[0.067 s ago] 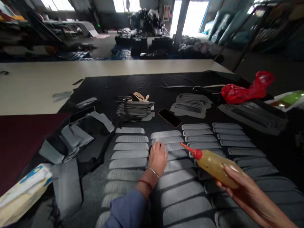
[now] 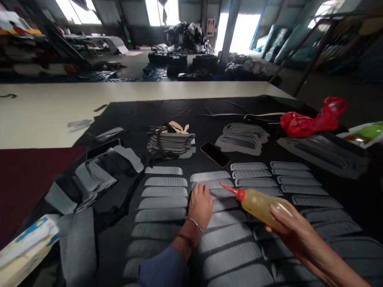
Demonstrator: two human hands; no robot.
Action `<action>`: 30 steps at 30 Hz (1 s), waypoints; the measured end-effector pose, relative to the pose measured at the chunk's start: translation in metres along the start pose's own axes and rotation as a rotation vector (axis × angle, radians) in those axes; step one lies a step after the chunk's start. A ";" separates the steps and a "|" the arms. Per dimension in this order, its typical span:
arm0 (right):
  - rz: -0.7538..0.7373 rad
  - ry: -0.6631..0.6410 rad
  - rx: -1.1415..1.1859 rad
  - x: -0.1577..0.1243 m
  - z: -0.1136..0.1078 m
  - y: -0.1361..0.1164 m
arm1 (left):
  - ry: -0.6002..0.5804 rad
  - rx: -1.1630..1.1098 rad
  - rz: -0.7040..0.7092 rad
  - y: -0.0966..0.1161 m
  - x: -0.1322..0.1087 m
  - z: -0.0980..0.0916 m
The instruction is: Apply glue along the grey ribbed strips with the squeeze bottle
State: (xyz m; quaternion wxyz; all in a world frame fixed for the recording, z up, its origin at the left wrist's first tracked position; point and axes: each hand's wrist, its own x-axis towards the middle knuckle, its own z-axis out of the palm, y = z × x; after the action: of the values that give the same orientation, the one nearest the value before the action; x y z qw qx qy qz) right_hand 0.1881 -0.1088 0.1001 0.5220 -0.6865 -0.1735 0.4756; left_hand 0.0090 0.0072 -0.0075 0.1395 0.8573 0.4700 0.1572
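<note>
My right hand (image 2: 295,229) grips a yellowish squeeze bottle (image 2: 259,204) with a red nozzle, tilted so the tip points left toward my left hand. Flat on a grey strip lies my left hand (image 2: 201,204), fingers stretched out, in the second column of grey strips (image 2: 209,175). Several columns of these rounded grey fabric strips are laid in rows on the black cloth (image 2: 179,111). The nozzle tip hangs just above the strips beside my left fingers.
A black phone (image 2: 214,154) lies behind the strips. A stack of grey pieces (image 2: 170,142) and a second pile (image 2: 243,137) sit further back. A red plastic bag (image 2: 311,119) is at the right, loose grey pieces (image 2: 89,175) and a white-blue packet (image 2: 25,247) at the left.
The bottle has moved a little to the left, its nozzle closer to my left hand. The view has tipped slightly, and my left hand stays on the strip.
</note>
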 end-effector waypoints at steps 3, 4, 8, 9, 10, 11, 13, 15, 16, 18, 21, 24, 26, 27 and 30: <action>-0.125 0.016 -0.158 0.036 0.029 -0.005 | 0.008 0.001 -0.005 -0.001 0.008 0.016; -0.168 0.015 -0.223 0.046 0.037 -0.006 | 0.010 0.000 -0.005 -0.001 0.009 0.021; -0.336 -0.040 -0.435 0.076 0.056 -0.002 | 0.016 -0.007 -0.023 -0.003 0.008 0.037; -0.362 -0.052 -0.461 0.082 0.057 0.000 | 0.020 -0.009 -0.025 -0.003 0.007 0.040; -0.378 -0.060 -0.480 0.087 0.058 0.002 | 0.025 -0.011 -0.025 -0.004 0.006 0.042; -0.386 -0.066 -0.495 0.092 0.058 0.004 | 0.031 -0.013 -0.023 -0.004 0.005 0.043; -0.390 -0.076 -0.520 0.099 0.058 0.007 | 0.040 -0.016 -0.015 -0.006 0.004 0.045; -0.403 -0.092 -0.551 0.105 0.059 0.008 | 0.045 -0.017 -0.006 -0.008 0.004 0.047; -0.413 -0.106 -0.572 0.107 0.060 0.008 | 0.044 -0.018 -0.004 -0.009 0.004 0.048; -0.444 -0.134 -0.622 0.110 0.063 0.006 | 0.035 -0.020 0.001 -0.010 0.004 0.049; -0.548 -0.186 -0.725 0.114 0.068 0.004 | 0.006 -0.027 0.000 -0.011 0.003 0.049; -0.733 -0.245 -0.886 0.117 0.072 0.002 | -0.031 -0.033 -0.017 -0.010 0.003 0.046; -0.875 -0.285 -0.992 0.118 0.075 0.000 | -0.054 -0.041 -0.028 -0.009 0.002 0.043; -0.939 -0.304 -1.032 0.119 0.077 -0.002 | -0.061 -0.048 -0.027 -0.008 0.002 0.042; -1.067 -0.355 -1.103 0.119 0.079 -0.009 | -0.054 -0.070 -0.019 -0.009 0.005 0.042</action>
State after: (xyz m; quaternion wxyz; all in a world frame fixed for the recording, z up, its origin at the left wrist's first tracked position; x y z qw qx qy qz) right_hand 0.1824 0.0255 0.0516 0.2284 -0.5843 -0.7711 0.1086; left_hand 0.0213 0.0123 -0.0488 0.1835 0.8513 0.4684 0.1488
